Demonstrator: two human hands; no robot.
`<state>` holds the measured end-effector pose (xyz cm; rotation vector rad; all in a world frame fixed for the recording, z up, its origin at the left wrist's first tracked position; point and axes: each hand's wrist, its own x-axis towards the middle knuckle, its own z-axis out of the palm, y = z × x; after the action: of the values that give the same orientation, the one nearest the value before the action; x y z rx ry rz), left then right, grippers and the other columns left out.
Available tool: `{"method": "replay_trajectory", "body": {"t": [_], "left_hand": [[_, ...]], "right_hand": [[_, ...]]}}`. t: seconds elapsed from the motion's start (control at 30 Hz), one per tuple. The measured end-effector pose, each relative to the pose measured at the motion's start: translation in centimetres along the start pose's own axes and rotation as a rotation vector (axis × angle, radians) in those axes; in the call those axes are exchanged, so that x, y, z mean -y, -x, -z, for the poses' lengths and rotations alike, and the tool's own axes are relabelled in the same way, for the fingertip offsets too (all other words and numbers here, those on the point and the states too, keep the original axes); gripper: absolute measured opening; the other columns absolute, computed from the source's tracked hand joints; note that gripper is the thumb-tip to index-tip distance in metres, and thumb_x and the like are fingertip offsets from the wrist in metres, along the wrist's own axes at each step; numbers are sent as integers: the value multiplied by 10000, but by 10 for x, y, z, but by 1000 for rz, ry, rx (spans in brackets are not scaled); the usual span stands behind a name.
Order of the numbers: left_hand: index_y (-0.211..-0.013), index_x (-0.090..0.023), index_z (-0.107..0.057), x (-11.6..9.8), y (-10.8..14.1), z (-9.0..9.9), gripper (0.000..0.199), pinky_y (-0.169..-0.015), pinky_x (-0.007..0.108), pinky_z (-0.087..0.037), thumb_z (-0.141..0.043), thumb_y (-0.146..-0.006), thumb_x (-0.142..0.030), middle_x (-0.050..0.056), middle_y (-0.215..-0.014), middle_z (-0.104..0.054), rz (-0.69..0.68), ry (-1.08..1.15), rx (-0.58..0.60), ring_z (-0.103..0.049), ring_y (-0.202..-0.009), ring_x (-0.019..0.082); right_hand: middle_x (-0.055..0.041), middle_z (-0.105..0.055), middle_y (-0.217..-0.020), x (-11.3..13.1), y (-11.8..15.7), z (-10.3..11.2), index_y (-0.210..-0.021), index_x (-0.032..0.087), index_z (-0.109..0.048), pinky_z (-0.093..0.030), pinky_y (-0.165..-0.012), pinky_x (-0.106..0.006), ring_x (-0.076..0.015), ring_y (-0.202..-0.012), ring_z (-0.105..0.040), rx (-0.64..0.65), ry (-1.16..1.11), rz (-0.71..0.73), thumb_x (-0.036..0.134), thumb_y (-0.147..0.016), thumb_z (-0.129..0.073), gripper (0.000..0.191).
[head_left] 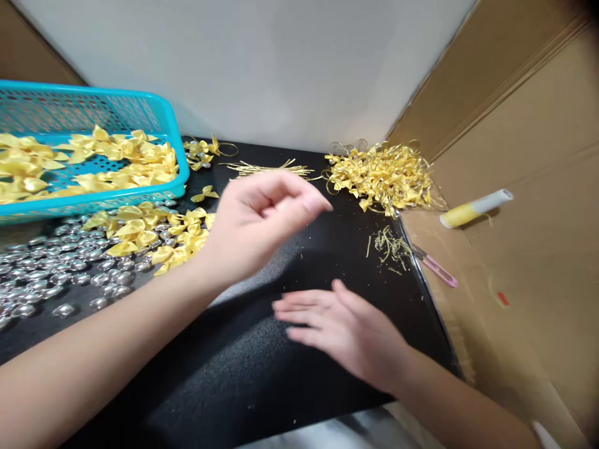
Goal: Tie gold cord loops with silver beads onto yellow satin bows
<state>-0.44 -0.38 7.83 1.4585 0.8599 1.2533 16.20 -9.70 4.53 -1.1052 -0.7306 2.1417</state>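
Observation:
My left hand (pixel 266 218) is raised over the middle of the black table (pixel 224 374), its fingers curled and thumb pressed to the index finger. Anything in that pinch is hidden. Lower and to the right, my right hand (pixel 341 330) hovers slightly blurred, fingers stretched out, holding nothing visible. Beyond the left hand lies a bundle of gold twist ties (pixel 271 167). Several yellow ribbon bows (pixel 135 227) are left of it, beside many silver beads (pixel 60 268). A heap of finished-looking bows with gold ties (pixel 381 174) sits at the far right corner.
A blue plastic basket (pixel 173 137) with more yellow bows stands at the back left. Tie clippings (pixel 390 246) lie near the right edge, by pink-handled snippers (pixel 437 269). A yellow-and-white tube (pixel 475 209) rests against cardboard (pixel 524 137). A white wall (pixel 262 68) closes the back.

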Motion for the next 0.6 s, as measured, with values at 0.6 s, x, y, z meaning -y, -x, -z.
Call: {"method": "replay_trajectory", "body": {"t": [0.6], "left_hand": [[-748,-183,-663,34,99,-33,289,-471,303,-380,-488,-966,-256,-16,-585,-588,-655,-609,748,-473,-510,144]], "right_hand": [[111,-325,-533,12,-34,2,-734,173,-553,-451,-614,-199,-33,-462,-300,-139,-426,113,315,-772,-743,241]]}}
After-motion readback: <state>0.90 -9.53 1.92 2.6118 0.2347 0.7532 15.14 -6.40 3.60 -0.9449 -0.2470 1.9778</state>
